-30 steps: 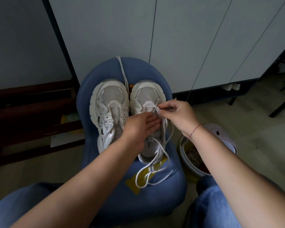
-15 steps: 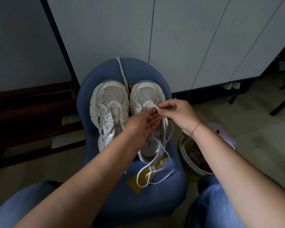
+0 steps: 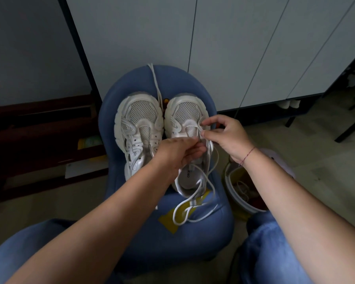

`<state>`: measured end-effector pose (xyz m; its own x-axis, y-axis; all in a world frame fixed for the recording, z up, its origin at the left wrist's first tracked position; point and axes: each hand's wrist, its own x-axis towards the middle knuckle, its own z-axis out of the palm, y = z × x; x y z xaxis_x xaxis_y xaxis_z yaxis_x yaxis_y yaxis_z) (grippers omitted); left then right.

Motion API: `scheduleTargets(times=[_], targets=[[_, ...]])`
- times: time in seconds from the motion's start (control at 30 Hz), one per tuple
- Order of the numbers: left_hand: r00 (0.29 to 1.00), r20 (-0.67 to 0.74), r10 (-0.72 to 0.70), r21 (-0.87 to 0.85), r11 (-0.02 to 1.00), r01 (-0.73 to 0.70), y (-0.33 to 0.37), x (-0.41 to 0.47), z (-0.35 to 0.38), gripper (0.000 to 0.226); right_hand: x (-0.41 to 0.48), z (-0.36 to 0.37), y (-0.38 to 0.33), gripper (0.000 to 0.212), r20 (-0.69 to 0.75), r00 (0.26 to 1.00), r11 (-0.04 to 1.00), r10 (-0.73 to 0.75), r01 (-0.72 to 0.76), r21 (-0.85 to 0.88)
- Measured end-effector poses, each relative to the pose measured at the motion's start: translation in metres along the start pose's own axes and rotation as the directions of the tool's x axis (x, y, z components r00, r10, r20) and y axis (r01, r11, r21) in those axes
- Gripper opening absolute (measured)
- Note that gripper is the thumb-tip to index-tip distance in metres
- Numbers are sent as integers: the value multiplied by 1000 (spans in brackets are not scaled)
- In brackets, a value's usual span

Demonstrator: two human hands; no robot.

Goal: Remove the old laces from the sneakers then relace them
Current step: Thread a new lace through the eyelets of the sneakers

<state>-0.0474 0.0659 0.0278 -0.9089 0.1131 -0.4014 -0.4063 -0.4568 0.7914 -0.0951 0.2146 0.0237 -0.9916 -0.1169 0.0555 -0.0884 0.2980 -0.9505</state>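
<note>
1. Lace [image 3: 195, 201]: white, thin and limp, its loose tails loop on the blue seat [image 3: 131, 232] at 6 o'clock of the right sneaker [image 3: 186, 113]. I judge it light and floppy. The loops may snag, so the best hold is a pinch close to the eyelet being worked.
2. Left hand [image 3: 176, 152] lies over that sneaker's throat, fingers curled, seemingly round a strand of the lace.
3. Right hand [image 3: 226, 136], at 3 o'clock of the throat, pinches the lace between thumb and forefinger just beside the eyelets.
4. Left sneaker [image 3: 138, 119] sits touching the right one at its 9 o'clock, and its eyelets look bare.
5. Second lace [image 3: 154, 83] runs between the toes toward 12 o'clock.
</note>
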Motion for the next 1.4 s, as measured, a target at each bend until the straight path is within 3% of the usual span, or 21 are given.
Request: scheduleTargets(times=[0.13, 0.3, 0.47, 0.67, 0.77, 0.83, 0.93, 1.17, 1.4], targets=[[997, 70, -33, 166, 986, 21, -5, -27, -15, 16, 0, 1, 1, 21, -17, 1000, 999, -12, 13, 33], [956, 184, -229, 341, 927, 157, -22, -55, -38, 18, 2, -1, 4, 25, 4, 999, 999, -39, 39, 30], [899, 270, -344, 531, 833, 159, -25, -68, -54, 17, 0, 0, 5, 24, -2, 999, 998, -41, 41, 38], [973, 160, -167, 563, 825, 49, -18, -64, -47, 18, 0, 3, 6, 23, -11, 1000, 997, -28, 29, 77], [992, 79, 97, 654, 746, -125, -3, -58, -36, 29, -1, 4, 5, 23, -11, 1000, 996, -27, 28, 79], [965, 55, 258, 625, 744, -235, 7, -49, -27, 24, -1, 4, 4, 22, -11, 1000, 997, -21, 22, 73], [948, 48, 316, 533, 794, -291, 9, -34, -11, 11, -2, 4, 1, 20, -5, 1000, 997, -4, 5, 74], [989, -30, 144, 424, 898, -118, -1, -5, 13, 27, -1, 2, 2, 21, 7, 1000, 997, -11, 10, 72], [988, -89, 126, 282, 954, -96, -6, 6, 13, 25, 3, 3, 5, 22, 23, 1000, 995, -16, 14, 95]])
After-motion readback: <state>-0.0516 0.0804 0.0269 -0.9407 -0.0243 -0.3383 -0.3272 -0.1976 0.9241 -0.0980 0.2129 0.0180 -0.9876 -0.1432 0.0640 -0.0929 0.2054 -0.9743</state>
